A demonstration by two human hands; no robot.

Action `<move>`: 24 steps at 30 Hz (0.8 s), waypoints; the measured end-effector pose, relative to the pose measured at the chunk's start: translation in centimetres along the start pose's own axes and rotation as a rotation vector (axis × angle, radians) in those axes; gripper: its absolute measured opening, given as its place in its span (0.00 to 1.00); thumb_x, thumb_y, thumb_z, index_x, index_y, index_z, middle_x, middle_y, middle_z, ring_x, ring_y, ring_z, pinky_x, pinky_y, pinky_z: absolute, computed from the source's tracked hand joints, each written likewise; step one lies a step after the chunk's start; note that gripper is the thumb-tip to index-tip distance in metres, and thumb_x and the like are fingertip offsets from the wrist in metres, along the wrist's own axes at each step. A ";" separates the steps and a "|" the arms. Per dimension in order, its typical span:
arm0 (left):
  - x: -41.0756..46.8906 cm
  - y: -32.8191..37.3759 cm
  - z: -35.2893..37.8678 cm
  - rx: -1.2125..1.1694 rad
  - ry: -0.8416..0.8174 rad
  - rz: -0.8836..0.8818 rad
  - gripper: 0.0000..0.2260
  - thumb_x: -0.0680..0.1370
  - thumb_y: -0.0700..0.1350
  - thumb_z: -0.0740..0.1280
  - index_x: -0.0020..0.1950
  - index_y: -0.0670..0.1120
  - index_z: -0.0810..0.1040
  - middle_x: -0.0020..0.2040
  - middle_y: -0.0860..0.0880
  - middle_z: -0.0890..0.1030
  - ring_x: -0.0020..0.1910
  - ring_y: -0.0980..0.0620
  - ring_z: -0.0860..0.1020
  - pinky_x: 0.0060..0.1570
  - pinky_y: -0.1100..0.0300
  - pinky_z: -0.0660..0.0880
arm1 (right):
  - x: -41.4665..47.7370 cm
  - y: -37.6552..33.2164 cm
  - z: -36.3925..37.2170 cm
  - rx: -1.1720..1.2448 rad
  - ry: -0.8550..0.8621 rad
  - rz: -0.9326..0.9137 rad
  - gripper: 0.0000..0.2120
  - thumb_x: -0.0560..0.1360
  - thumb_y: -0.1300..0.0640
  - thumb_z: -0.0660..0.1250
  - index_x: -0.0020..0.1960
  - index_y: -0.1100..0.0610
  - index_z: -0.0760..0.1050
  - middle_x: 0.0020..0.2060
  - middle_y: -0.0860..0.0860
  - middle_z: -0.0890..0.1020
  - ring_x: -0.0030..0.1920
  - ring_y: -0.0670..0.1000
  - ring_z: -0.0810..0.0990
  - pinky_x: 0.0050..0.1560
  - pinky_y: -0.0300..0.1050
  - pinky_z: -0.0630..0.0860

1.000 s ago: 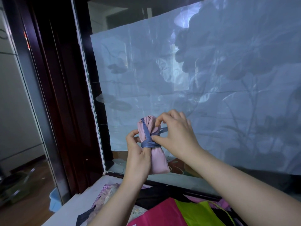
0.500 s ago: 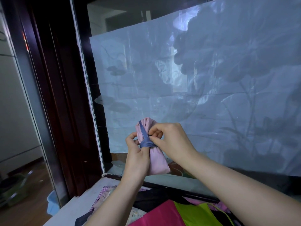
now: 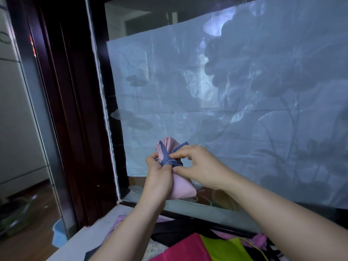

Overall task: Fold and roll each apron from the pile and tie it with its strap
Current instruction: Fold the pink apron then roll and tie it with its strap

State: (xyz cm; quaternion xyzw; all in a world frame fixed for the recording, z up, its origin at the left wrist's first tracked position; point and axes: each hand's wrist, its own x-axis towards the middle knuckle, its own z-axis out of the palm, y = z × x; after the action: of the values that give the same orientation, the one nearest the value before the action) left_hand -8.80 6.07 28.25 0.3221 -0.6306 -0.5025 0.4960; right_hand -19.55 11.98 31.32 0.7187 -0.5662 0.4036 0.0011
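A rolled pink apron (image 3: 181, 187) is held upright in the air in front of the glass panel. A blue strap (image 3: 170, 161) is wound around its upper part and crosses in an X near the top. My left hand (image 3: 159, 178) grips the roll from the left side, thumb up by the strap. My right hand (image 3: 200, 165) pinches the blue strap at the roll's right side, fingers curled. A pile of aprons (image 3: 195, 249) in magenta, lime green, black and patterned cloth lies on the table below my arms.
A glass panel covered with pale plastic sheeting (image 3: 235, 113) stands right behind the roll. A dark wooden frame (image 3: 75, 119) rises at the left. The white table edge (image 3: 82, 240) runs at the lower left, with a blue tub (image 3: 58, 234) on the floor beyond.
My right hand has shifted from the top of the roll to its right side, pulling the strap end out to the upper right. The roll has stayed in my left hand.
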 end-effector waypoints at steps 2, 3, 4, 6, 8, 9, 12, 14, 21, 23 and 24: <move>0.1 0.2 -0.1 0.037 -0.016 0.031 0.13 0.80 0.35 0.57 0.61 0.48 0.62 0.49 0.50 0.76 0.44 0.58 0.76 0.39 0.65 0.72 | 0.2 -0.1 0.0 0.007 0.019 0.012 0.12 0.69 0.64 0.71 0.52 0.56 0.84 0.46 0.49 0.85 0.43 0.27 0.73 0.46 0.23 0.66; 0.2 0.3 -0.1 0.051 -0.018 0.050 0.12 0.80 0.35 0.57 0.60 0.48 0.63 0.49 0.50 0.76 0.43 0.59 0.76 0.39 0.65 0.71 | 0.4 -0.2 0.1 -0.014 0.036 0.008 0.11 0.70 0.64 0.71 0.51 0.56 0.84 0.45 0.50 0.85 0.43 0.30 0.74 0.46 0.25 0.67; 0.3 0.3 -0.1 0.060 -0.016 0.064 0.12 0.80 0.35 0.57 0.59 0.48 0.63 0.48 0.50 0.76 0.43 0.60 0.76 0.38 0.66 0.70 | 0.7 -0.3 0.2 -0.051 0.050 0.003 0.10 0.70 0.63 0.71 0.50 0.56 0.84 0.45 0.51 0.85 0.44 0.35 0.75 0.46 0.28 0.68; 0.2 0.2 -0.2 0.082 -0.008 0.073 0.11 0.80 0.36 0.58 0.59 0.48 0.64 0.51 0.48 0.77 0.44 0.58 0.76 0.39 0.66 0.70 | 1.0 -0.1 0.7 -0.149 0.064 0.016 0.09 0.71 0.62 0.69 0.50 0.54 0.84 0.44 0.52 0.84 0.47 0.48 0.75 0.50 0.40 0.69; 0.0 -0.1 -0.3 0.166 -0.039 0.116 0.12 0.80 0.39 0.59 0.63 0.48 0.65 0.58 0.46 0.75 0.51 0.55 0.76 0.42 0.68 0.69 | 1.1 0.6 0.6 -0.152 0.090 0.045 0.10 0.72 0.64 0.68 0.50 0.55 0.84 0.43 0.52 0.84 0.44 0.49 0.75 0.47 0.38 0.69; 0.0 -0.3 -0.4 0.236 -0.068 0.155 0.15 0.80 0.39 0.58 0.66 0.48 0.65 0.61 0.46 0.74 0.53 0.54 0.75 0.42 0.71 0.69 | 1.1 0.8 0.4 -0.085 0.092 0.076 0.10 0.73 0.65 0.68 0.49 0.56 0.84 0.41 0.51 0.84 0.41 0.43 0.76 0.44 0.33 0.69; 0.1 -0.4 -1.1 0.348 -0.133 0.296 0.19 0.81 0.38 0.57 0.70 0.51 0.66 0.64 0.50 0.72 0.53 0.64 0.73 0.45 0.81 0.65 | 1.1 0.8 -0.3 0.116 -0.025 0.172 0.09 0.74 0.65 0.68 0.50 0.57 0.83 0.39 0.49 0.83 0.34 0.35 0.75 0.40 0.28 0.69; 0.1 -0.5 -1.5 0.367 -0.157 0.362 0.20 0.81 0.38 0.58 0.70 0.54 0.66 0.62 0.56 0.73 0.53 0.66 0.74 0.48 0.81 0.65 | 1.3 1.0 -0.7 0.167 -0.094 0.218 0.07 0.74 0.64 0.68 0.49 0.57 0.83 0.41 0.57 0.84 0.38 0.40 0.75 0.43 0.35 0.69; 0.2 -1.6 -2.1 0.421 0.016 0.622 0.08 0.77 0.41 0.69 0.46 0.55 0.74 0.53 0.51 0.76 0.43 0.61 0.78 0.42 0.67 0.72 | 0.6 1.6 -1.8 0.364 -0.212 0.383 0.08 0.77 0.65 0.64 0.52 0.62 0.80 0.50 0.57 0.82 0.52 0.46 0.76 0.61 0.36 0.70; 0.0 -1.7 -2.3 0.562 0.079 0.697 0.04 0.76 0.49 0.67 0.45 0.52 0.80 0.56 0.53 0.74 0.47 0.63 0.76 0.45 0.64 0.74 | 0.1 1.3 -1.7 0.413 -0.196 0.432 0.07 0.78 0.65 0.62 0.50 0.60 0.79 0.47 0.53 0.79 0.49 0.45 0.75 0.46 0.21 0.67; -0.1 -1.9 -2.5 0.675 0.132 0.750 0.08 0.76 0.53 0.64 0.47 0.53 0.82 0.56 0.53 0.74 0.47 0.61 0.76 0.45 0.60 0.73 | 0.0 1.3 -1.6 0.427 -0.173 0.458 0.07 0.78 0.65 0.62 0.46 0.58 0.78 0.47 0.53 0.78 0.49 0.45 0.73 0.39 0.19 0.66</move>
State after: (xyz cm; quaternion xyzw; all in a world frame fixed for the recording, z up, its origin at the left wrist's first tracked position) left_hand -6.63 4.80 26.44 0.2471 -0.7974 -0.0366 0.5494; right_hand -21.51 12.30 31.80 0.5883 -0.6136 0.4406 -0.2887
